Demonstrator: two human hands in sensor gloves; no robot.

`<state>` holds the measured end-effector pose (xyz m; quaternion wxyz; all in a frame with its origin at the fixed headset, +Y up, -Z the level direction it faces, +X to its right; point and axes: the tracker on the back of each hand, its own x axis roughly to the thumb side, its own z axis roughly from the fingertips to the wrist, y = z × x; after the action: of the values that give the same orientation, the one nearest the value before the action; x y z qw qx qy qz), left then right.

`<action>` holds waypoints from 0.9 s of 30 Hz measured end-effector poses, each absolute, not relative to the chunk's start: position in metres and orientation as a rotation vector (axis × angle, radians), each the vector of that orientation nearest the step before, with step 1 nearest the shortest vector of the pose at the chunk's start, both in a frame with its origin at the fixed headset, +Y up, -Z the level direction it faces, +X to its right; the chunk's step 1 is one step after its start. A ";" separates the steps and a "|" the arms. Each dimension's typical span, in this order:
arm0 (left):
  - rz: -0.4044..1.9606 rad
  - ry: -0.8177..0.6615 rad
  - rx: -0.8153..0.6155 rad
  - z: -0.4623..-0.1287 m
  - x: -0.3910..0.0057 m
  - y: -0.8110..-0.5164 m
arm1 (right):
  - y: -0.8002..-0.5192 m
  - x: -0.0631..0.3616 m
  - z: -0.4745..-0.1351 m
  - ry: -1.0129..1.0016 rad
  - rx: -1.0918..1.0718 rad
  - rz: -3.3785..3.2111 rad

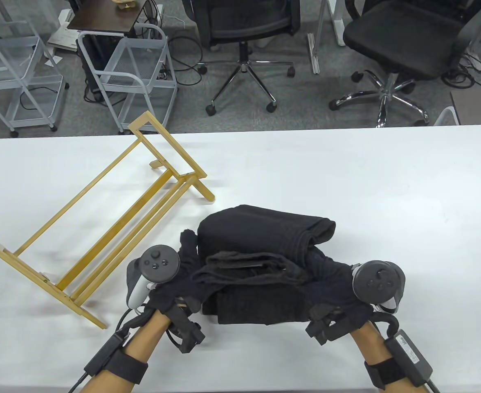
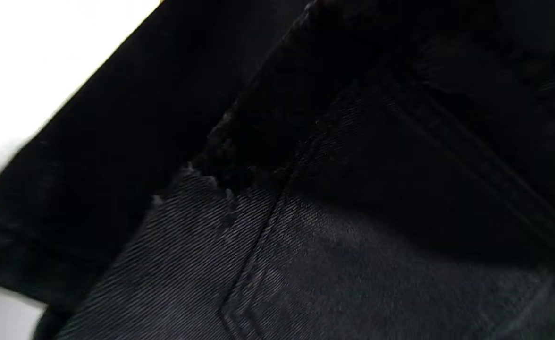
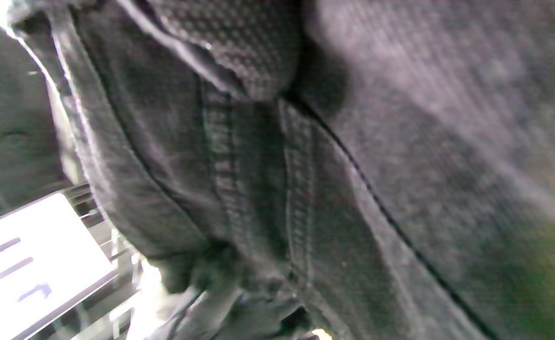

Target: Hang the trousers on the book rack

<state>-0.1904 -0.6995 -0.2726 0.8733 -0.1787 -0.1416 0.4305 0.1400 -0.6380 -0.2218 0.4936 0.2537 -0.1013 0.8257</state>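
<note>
left hand [image 1: 175, 282] | right hand [image 1: 338, 294] | fingers on trousers [image 1: 265, 262], grip unclear

obstacle: book rack [image 1: 101, 229] left of trousers [image 1: 261, 262] (just beside) | free: table [image 1: 387, 196] right, bare

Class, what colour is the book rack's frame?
Golden yellow; the book rack shows best in the table view.

Dark trousers [image 2: 334, 198] fill both wrist views, hiding the fingers. At the table view's lower centre, black gloves blend into the cloth, so neither grip shows.
</note>
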 end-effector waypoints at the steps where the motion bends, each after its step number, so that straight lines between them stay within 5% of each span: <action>1: 0.919 -0.282 -0.364 -0.274 -0.193 -0.699 | -0.636 0.136 -0.219 -0.243 0.650 2.000; 10: 1.064 -0.367 -0.395 -0.287 -0.210 -0.695 | -0.622 0.113 -0.201 -0.191 0.871 1.989; 13: 1.189 -0.522 -0.410 -0.291 -0.210 -0.695 | -0.617 0.111 -0.197 -0.142 0.929 1.961; 20: 1.386 -0.578 -0.107 -0.281 -0.211 -0.663 | -0.613 0.121 -0.199 -0.150 0.909 1.828; 27: 1.416 -0.612 0.044 -0.264 -0.210 -0.641 | -0.623 0.128 -0.209 -0.110 0.817 1.715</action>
<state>-0.2099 -0.6414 -0.2643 0.7167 0.0199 -0.2764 0.6400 0.1278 -0.6232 -0.2091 0.5806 0.3495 -0.0470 0.7339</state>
